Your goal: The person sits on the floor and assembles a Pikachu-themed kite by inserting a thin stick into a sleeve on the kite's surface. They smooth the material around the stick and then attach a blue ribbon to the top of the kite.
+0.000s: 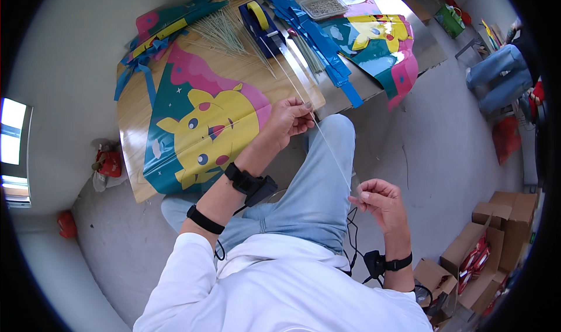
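A thin pale rod [331,149] slants from the table toward my right side. My left hand [290,122] pinches it near the table's front edge, above my knee. Lower and to the right, my right hand [381,203] has thumb and forefinger pressed together on a small clear strip, like a piece of tape [355,186], at the rod's near end. Left of my left hand, a glossy printed plastic sheet [166,157] in green, pink and yellow lies on the wooden table [133,174]. A blue tape dispenser [248,19] with a yellow-rimmed roll stands beyond.
Several loose thin sticks [219,31] lie beside the dispenser. Blue strips [310,31], a clear box of small pieces [323,6] and another printed sheet [377,46] are to the right. Cardboard boxes [476,256] stand on the floor at lower right. A seated person [499,75] is at far right.
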A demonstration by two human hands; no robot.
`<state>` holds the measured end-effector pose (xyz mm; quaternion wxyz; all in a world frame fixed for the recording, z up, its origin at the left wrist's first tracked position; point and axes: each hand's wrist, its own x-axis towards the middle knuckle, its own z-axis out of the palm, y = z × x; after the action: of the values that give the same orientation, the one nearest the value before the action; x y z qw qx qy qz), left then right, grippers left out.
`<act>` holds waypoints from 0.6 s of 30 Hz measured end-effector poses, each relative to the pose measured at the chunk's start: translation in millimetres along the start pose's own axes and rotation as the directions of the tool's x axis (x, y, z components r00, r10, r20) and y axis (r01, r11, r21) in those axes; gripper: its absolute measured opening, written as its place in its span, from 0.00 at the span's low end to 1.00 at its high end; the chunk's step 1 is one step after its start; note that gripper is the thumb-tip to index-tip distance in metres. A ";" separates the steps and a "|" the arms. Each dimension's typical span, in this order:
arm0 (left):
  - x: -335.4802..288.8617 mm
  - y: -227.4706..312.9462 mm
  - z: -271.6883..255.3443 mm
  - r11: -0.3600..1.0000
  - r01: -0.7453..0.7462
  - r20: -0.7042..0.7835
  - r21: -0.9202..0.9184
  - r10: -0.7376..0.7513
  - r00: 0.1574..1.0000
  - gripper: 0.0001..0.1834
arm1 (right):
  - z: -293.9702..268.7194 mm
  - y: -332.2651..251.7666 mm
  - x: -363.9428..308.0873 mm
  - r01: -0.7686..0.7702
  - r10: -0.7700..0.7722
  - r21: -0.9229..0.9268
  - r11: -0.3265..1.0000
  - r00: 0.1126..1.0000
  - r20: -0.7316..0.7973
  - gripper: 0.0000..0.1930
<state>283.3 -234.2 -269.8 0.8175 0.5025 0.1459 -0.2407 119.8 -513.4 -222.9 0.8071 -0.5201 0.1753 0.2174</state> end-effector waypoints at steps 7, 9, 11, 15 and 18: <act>74.5 78.6 -51.4 0.942 -0.328 -0.141 0.072 0.335 0.932 0.05 | 4.4 -8.1 -2.2 -0.017 0.017 0.004 1.000 1.000 -0.025 0.06; 97.8 90.5 -66.6 0.928 -0.360 -0.162 0.098 0.371 0.914 0.05 | 2.4 -8.4 -2.3 0.004 -0.004 0.014 1.000 1.000 -0.017 0.06; 111.2 97.6 -80.0 0.924 -0.360 -0.178 0.126 0.378 0.909 0.05 | 4.0 -8.6 -4.0 0.026 -0.026 0.018 0.999 1.000 -0.016 0.06; 115.7 103.7 -86.1 0.935 -0.328 -0.141 0.132 0.345 0.928 0.05 | 7.1 -13.8 -14.7 0.046 -0.046 -0.003 0.999 0.999 -0.009 0.05; 108.5 108.7 -79.8 0.945 -0.309 -0.169 0.106 0.324 0.931 0.05 | 8.0 -14.1 -17.2 0.047 -0.047 -0.005 0.999 0.998 -0.047 0.05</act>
<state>433.6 -148.7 -276.3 0.8085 0.5708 0.1284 -0.0638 113.2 -514.1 -200.2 0.8067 -0.5307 0.1815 0.1862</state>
